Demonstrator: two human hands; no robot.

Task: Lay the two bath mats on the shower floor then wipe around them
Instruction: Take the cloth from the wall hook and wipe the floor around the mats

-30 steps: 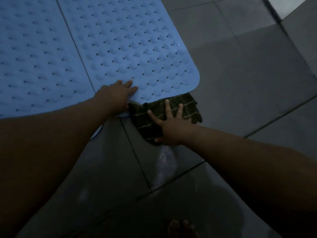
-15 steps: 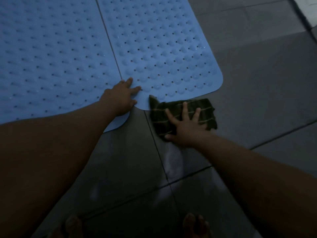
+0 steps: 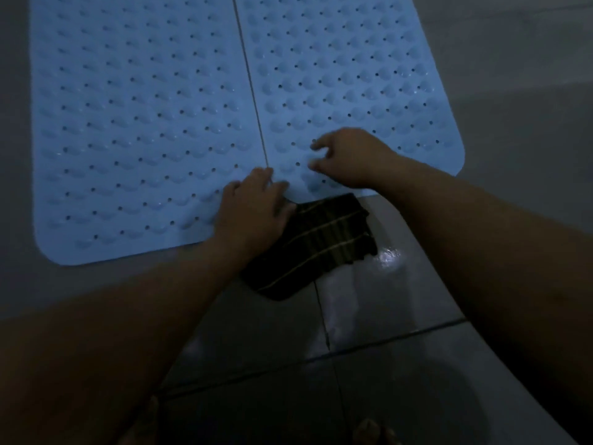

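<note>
Blue perforated rubber bath mats lie edge to edge on grey tile floor; left hand flat across seam, likely pinning; right hand, fingers loosely curled over right mat; dark striped cloth released beside the edge.

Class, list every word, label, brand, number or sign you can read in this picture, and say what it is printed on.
None can be read. The two blue bath mats show only bumps and holes, the dark cloth only pale stripes, and the grey floor tiles are bare. The dim light may hide any small moulded mark.
</note>
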